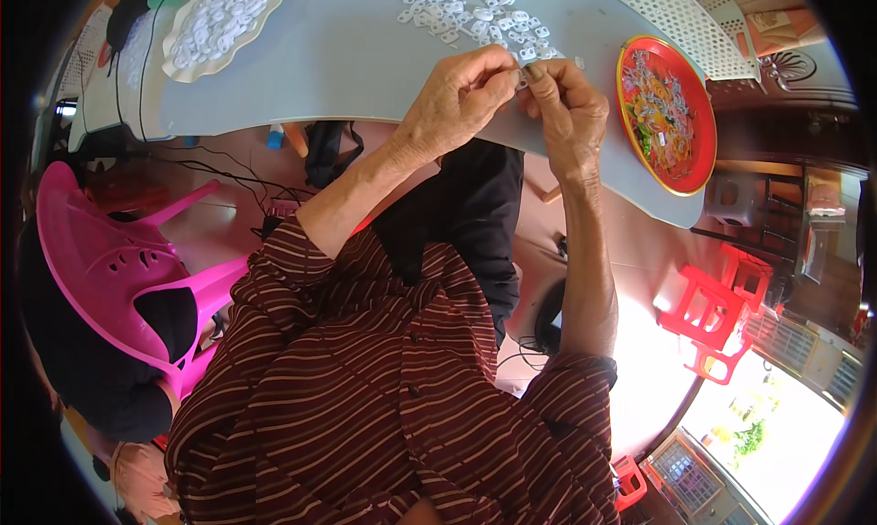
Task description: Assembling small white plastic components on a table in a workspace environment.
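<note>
Over the table's near edge, my left hand [461,100] and my right hand [571,114] meet, thumbs and fingertips pinched together. Between them is a small white plastic piece [523,79], mostly covered by the fingers. Just beyond my hands, many similar white plastic pieces [448,12] lie loose on the grey table [338,64]. To the right, a red round tray [702,151] with a gold rim holds a tangle of thin clear and coloured bits. A scalloped pale dish [245,50] at the far left is heaped with more white pieces.
A white perforated basket [681,18] stands at the far right. At left is a pink plastic chair [100,237], with a person in dark clothing [100,379] beside it. Red stools [708,310] stand on the floor at right. Cables [228,173] run below the table.
</note>
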The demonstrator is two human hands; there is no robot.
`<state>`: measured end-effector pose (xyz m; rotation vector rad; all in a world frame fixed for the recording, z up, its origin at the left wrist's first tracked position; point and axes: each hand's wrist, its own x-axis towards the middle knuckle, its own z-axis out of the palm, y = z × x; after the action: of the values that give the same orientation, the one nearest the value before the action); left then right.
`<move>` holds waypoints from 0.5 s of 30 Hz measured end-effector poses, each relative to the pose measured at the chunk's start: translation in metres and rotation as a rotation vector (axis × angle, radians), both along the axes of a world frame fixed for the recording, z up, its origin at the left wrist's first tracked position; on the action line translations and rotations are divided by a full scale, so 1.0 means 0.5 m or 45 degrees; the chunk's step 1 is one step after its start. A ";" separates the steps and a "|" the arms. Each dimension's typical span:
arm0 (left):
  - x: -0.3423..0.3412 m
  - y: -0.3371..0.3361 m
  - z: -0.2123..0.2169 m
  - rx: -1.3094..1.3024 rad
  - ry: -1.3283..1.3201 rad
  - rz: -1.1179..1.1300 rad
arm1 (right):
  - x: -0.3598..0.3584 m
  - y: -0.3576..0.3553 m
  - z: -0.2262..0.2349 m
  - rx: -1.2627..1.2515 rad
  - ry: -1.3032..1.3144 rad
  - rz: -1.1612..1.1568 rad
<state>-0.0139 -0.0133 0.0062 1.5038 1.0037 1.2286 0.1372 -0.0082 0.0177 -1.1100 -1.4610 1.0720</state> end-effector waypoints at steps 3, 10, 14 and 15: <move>0.005 0.008 0.000 0.003 -0.002 -0.014 | 0.006 0.011 -0.012 -0.022 0.106 -0.013; -0.015 0.029 -0.026 -0.234 -0.623 -0.092 | 0.025 0.018 0.011 -0.099 0.051 -0.100; -0.025 0.022 -0.004 -0.253 -0.681 -0.004 | 0.041 0.034 0.033 -0.036 -0.208 -0.032; -0.031 0.024 -0.005 -0.250 -0.685 -0.004 | 0.041 0.038 0.038 0.008 -0.372 -0.023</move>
<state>-0.0294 -0.0015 0.0039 0.9461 0.7313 1.3874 0.1578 0.0106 0.0366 -1.3143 -1.6758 0.9193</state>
